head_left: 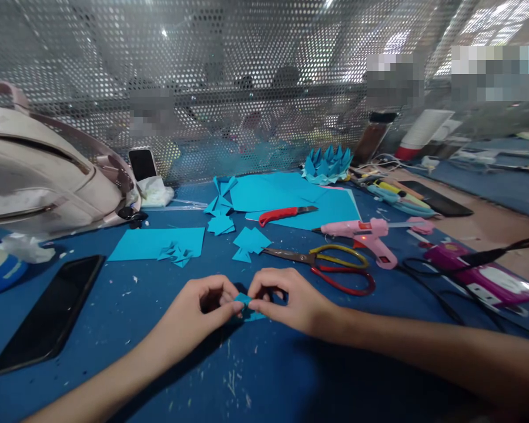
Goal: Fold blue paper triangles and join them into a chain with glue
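Note:
My left hand (205, 305) and my right hand (286, 299) meet at the middle of the dark blue table, both pinching a small folded piece of light blue paper (247, 308) between fingertips. The paper rests low against the table top. Just beyond my hands lie folded blue paper pieces (250, 242) and red-and-yellow-handled scissors (335, 267). A pink glue gun (365, 232) lies behind the scissors.
A black phone (48, 314) lies at the left. A pale bag (44, 170) sits at the far left. Blue paper sheets (158, 242), a red-handled cutter (286, 214) and a blue paper flower (327, 164) lie further back. A perforated metal screen (247, 76) closes the back. Cables (445, 282) and a purple packet (485, 276) sit at the right.

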A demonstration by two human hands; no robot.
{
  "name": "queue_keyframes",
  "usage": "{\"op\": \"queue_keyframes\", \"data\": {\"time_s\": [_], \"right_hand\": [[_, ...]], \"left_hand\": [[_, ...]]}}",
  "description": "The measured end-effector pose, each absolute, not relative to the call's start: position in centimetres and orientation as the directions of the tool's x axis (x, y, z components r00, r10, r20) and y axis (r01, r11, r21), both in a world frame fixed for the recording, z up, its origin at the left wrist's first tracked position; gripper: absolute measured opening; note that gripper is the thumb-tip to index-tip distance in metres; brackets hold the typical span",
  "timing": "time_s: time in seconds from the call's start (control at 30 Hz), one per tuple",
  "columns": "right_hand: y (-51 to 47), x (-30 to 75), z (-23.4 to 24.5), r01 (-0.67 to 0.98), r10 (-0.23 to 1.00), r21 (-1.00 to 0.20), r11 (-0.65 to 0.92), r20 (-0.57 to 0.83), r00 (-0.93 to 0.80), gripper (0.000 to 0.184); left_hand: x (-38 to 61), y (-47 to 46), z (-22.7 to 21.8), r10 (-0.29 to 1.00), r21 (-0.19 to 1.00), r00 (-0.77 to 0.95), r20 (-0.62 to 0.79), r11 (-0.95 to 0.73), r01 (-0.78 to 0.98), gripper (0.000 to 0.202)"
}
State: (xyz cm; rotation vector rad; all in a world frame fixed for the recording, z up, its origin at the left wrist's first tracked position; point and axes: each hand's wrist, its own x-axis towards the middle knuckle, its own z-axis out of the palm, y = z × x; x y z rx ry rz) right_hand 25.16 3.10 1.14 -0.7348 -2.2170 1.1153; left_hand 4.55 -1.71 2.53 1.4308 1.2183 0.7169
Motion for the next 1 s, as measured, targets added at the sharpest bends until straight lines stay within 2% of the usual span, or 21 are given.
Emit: {"op": "queue_keyframes", "data": {"time_s": [0.3,0.57,0.67,0.77,0.93,1.0], "right_hand": [[2.6,25.0,1.9,0.209,0.642,-0.83,0.518,0.216,-0.735,0.014],[2.4,25.1,2.8,0.226,0.697,-0.917,0.328,0.074,-0.713,0.023],[2.6,25.1,2.4,0.222,0.687,-0.89,0.397,0.128,-0.716,0.021],[2.8,25.1,2.2,0.218,0.667,-0.856,0.47,0.182,-0.723,0.013],[3.3,25.2,2.5,0.237,0.672,-0.841,0.487,0.187,-0.716,0.007],[3.8,25.4,2.6,0.241,0.664,-0.824,0.513,0.203,-0.719,0.006]], "left_hand": [[4.9,-2.4,3.1,0.958,0.949,0.256,-0.13,0.045,0.313,0.02],[5.0,-2.3,3.2,0.964,0.957,0.255,-0.078,0.0,0.291,0.013],[5.0,-2.3,3.2,0.967,0.96,0.245,-0.07,-0.001,0.28,0.009],[5.1,-2.3,3.3,0.97,0.937,0.238,-0.049,-0.038,0.347,0.007],[5.1,-2.3,2.8,0.966,0.894,0.255,0.038,-0.147,0.423,0.005],[5.0,-2.2,2.3,0.956,0.831,0.28,0.09,-0.227,0.508,0.006]]}}
